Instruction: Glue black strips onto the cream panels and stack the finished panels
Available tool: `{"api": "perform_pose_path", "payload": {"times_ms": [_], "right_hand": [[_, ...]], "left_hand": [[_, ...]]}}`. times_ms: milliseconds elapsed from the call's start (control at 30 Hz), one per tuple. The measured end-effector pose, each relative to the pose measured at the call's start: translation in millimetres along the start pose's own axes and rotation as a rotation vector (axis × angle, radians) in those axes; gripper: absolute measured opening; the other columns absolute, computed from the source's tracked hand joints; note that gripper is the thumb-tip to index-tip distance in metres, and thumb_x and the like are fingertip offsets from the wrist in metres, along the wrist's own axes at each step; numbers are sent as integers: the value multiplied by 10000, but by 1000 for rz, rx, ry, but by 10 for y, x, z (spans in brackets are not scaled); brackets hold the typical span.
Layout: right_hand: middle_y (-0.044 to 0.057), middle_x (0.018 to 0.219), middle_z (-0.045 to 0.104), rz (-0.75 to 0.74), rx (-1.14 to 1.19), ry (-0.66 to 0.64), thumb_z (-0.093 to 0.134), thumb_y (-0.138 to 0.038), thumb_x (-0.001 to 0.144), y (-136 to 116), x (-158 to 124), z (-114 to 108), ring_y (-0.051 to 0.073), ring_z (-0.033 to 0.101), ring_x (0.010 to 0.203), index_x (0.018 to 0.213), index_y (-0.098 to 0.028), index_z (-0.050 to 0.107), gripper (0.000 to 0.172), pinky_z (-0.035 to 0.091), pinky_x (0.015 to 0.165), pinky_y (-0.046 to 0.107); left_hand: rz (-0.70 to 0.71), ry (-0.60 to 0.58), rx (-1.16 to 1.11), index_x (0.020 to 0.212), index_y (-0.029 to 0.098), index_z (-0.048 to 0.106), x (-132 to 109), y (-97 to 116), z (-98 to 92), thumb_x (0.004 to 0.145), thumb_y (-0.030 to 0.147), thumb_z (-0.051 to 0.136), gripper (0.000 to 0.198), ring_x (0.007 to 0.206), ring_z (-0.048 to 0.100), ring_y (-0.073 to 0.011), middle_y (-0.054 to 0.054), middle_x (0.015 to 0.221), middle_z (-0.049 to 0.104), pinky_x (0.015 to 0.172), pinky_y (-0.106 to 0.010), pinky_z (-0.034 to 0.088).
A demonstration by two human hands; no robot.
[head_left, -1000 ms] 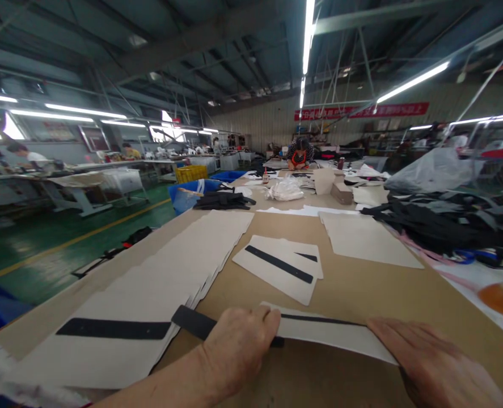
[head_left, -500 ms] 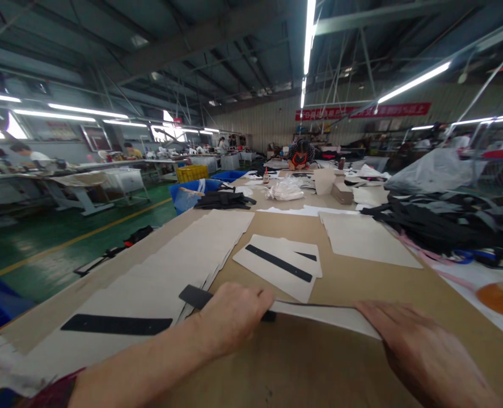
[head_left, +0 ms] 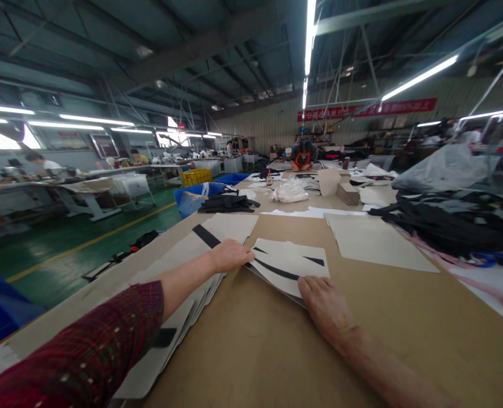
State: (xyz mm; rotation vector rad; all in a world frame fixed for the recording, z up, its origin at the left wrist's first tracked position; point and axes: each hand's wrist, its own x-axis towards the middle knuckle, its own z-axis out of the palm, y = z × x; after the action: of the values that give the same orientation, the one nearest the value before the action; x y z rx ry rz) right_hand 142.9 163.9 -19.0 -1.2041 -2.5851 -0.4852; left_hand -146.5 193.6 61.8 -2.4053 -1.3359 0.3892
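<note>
My left hand (head_left: 233, 256) is closed at the left corner of a thin beige panel (head_left: 272, 262), which has a dark strip across it. A loose black strip (head_left: 205, 236) sticks out behind the same hand. My right hand (head_left: 324, 303) grips the panel's near right edge, fingers on top and thumb hidden. The panel bows slightly between my hands, over other beige pieces with black strips (head_left: 313, 260) on the table. Left of it, a long row of overlapping beige panels (head_left: 234, 225) lies partly under my left arm, with another black strip (head_left: 165, 338) on it.
More beige panels (head_left: 379, 241) lie at the right on the brown tabletop (head_left: 260, 351). Black straps (head_left: 442, 224) are heaped at the right edge. A clear plastic bag (head_left: 289, 191) and black pieces (head_left: 228, 203) lie farther back. A person (head_left: 304, 156) bends over the far end.
Both hands have moved forward with the panel, from the near table onto the pieces with black strips. The loose strip travelled along in my left hand.
</note>
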Motion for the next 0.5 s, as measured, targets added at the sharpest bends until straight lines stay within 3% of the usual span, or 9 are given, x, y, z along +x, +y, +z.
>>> {"api": "perform_pose_path", "payload": {"times_ms": [167, 367, 500], "right_hand": [[157, 1142, 685, 2, 13, -66, 438, -46, 914, -131, -70, 86, 248, 637, 1050, 1229, -116, 624, 373, 439, 908, 358], [164, 1199, 665, 17, 37, -104, 381, -35, 923, -185, -75, 83, 272, 611, 1117, 1253, -111, 617, 413, 449, 919, 379], [172, 1266, 635, 14, 60, -93, 371, -33, 921, -221, -70, 122, 273, 591, 1163, 1299, -111, 589, 444, 443, 963, 390]], "left_hand": [[43, -42, 6, 926, 215, 619, 11, 9, 235, 864, 74, 537, 175, 794, 680, -183, -48, 906, 706, 691, -264, 494], [21, -82, 22, 940, 154, 634, 10, 18, 307, 912, 162, 574, 67, 759, 658, -173, -36, 857, 695, 718, -322, 526], [-15, -92, 21, 934, 135, 638, 25, -8, 321, 932, 237, 594, 111, 759, 653, -165, -29, 820, 681, 735, -341, 543]]}}
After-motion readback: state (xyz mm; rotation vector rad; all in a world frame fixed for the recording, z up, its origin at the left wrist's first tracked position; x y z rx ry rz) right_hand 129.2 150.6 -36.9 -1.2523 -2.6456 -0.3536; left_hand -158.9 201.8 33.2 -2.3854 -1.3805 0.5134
